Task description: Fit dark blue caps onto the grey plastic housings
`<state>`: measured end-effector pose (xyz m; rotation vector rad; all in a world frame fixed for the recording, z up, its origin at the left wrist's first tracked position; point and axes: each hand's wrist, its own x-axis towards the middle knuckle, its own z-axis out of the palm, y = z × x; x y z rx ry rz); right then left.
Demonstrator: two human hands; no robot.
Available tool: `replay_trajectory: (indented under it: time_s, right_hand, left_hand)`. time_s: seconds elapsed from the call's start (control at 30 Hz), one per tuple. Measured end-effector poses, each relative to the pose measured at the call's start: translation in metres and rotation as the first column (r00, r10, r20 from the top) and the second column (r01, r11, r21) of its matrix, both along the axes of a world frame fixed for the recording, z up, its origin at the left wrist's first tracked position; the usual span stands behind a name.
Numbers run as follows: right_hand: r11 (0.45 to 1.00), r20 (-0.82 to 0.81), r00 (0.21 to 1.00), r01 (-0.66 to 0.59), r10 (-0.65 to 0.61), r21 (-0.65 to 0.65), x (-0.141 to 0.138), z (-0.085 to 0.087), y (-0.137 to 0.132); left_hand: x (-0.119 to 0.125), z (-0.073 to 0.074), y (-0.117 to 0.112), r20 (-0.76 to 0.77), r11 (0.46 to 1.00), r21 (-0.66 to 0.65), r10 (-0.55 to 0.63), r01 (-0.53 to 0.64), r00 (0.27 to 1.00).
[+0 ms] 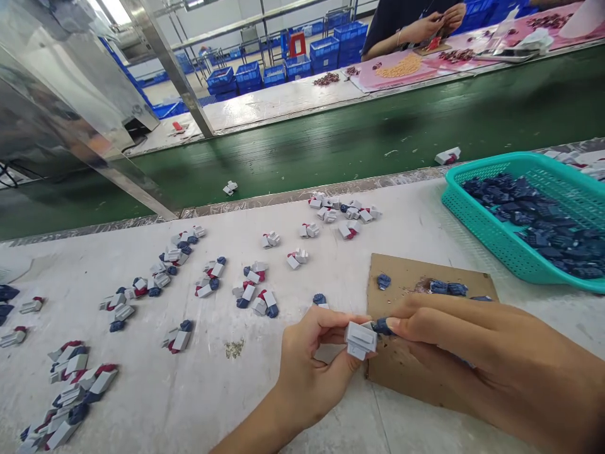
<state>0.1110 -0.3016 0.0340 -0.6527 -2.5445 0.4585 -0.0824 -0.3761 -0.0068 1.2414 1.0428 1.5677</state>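
Note:
My left hand (309,369) pinches a small grey plastic piece (360,340) between thumb and fingers. My right hand (477,359) is closed on a small dark blue part (382,326) and presses it against the grey piece's upper end. Both hands hover over the near edge of a brown cardboard pad (406,277), which carries a few loose blue parts (384,281). A teal basket (477,230) full of dark blue parts stands at the right.
Several assembled grey, red and blue pieces (253,293) lie scattered over the white table to the left and centre. A green conveyor belt (331,151) runs behind it. Across the belt another person's hands (432,25) work over a pink mat.

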Motion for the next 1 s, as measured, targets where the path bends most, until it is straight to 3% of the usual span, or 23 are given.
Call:
replay_trajectory:
  time_s: [0.1,0.2,0.27,0.33,0.43,0.5,0.57,0.67,0.8,0.9,1.0]
  right_hand:
    - [0.992,0.061,0.994,-0.097,0.092,0.083,0.003,-0.002,-0.005]
    - [0.991,0.043,0.994,-0.1,0.097,0.092,0.002,-0.001,-0.004]
    - [0.994,0.003,0.994,-0.105,0.105,-0.017,0.0,0.002,0.007]
    - [0.972,-0.052,0.997,-0.075,0.065,-0.223,-0.004,0.002,0.027]
    - [0.874,-0.028,0.998,0.033,-0.053,-0.485,-0.017,-0.007,0.064]
    - [0.862,0.061,0.998,0.034,-0.003,-0.506,-0.03,-0.021,0.085]
    - [0.883,0.149,0.982,-0.031,0.113,-0.469,-0.043,-0.039,0.099]
    - [0.903,0.217,0.959,-0.077,0.183,-0.423,-0.057,-0.063,0.11]
    - [0.96,0.201,0.965,-0.116,0.171,-0.256,-0.067,-0.077,0.108]
    - [0.991,0.224,0.967,-0.107,0.124,-0.085,-0.067,-0.074,0.095]
    - [0.998,0.234,0.972,-0.017,0.003,0.058,-0.045,-0.066,0.089]
  left_hand:
    - [0.001,-0.007,-0.004,-0.095,0.997,0.062,0.048,-0.042,0.994]
    - [0.003,-0.009,-0.005,-0.177,0.996,0.069,0.074,-0.062,0.981]
    - [0.002,-0.006,-0.003,-0.186,0.998,0.023,0.061,-0.058,0.981]
    - [-0.003,-0.001,0.001,-0.149,0.997,-0.028,0.061,-0.066,0.987]
    - [-0.025,0.005,0.01,-0.105,0.962,-0.105,0.242,-0.253,0.965]
    - [-0.054,0.009,0.017,-0.167,0.88,-0.13,0.436,-0.458,0.885]
    - [-0.091,0.014,0.029,-0.354,0.786,-0.118,0.538,-0.607,0.765]
    - [-0.156,0.021,0.066,-0.636,0.692,-0.087,0.515,-0.716,0.575]
    - [-0.229,0.028,0.145,-0.819,0.589,-0.047,0.44,-0.807,0.369]
    - [-0.252,0.03,0.199,-0.9,0.519,-0.051,0.347,-0.853,0.265]
    - [-0.263,0.027,0.232,-0.951,0.464,-0.057,0.244,-0.884,0.189]
